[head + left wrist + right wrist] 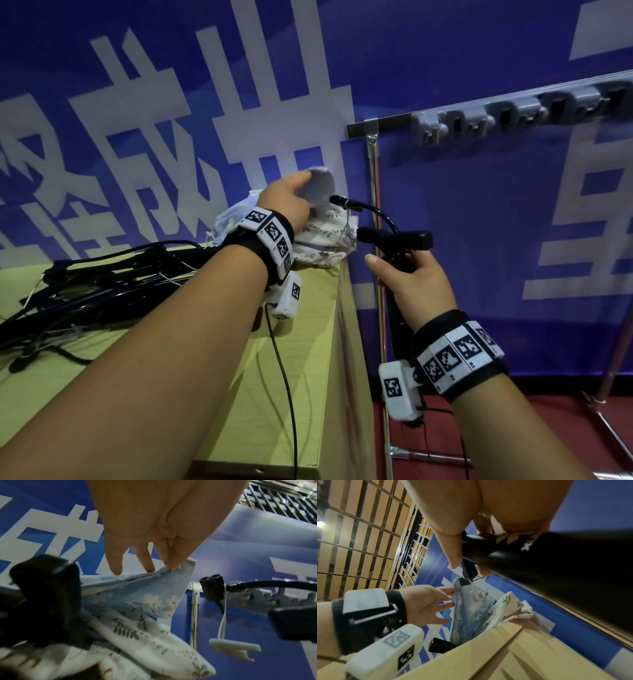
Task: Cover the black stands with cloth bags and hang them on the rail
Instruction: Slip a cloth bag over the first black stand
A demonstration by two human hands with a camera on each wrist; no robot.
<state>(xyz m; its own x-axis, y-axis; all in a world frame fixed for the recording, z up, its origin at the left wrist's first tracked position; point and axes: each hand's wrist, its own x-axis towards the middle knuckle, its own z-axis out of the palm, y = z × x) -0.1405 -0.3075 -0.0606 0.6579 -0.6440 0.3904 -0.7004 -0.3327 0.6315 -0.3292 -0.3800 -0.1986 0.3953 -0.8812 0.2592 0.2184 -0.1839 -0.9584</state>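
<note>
Cloth bags (325, 240) lay heaped at the far right corner of the yellow-green table (305, 342), and your left hand (287, 202) pinched the edge of the pale blue flowered bag (154, 593), lifting it off the heap with the other fingers loosely spread. Your right hand (416, 284) was closed round the shaft of one black stand (394, 240), held upright just off the table's right edge, its curved neck reaching toward the bag. More black stands (96, 287) lay piled on the table's left. You had the rail (513, 109) with grey hooks up to your right.
</note>
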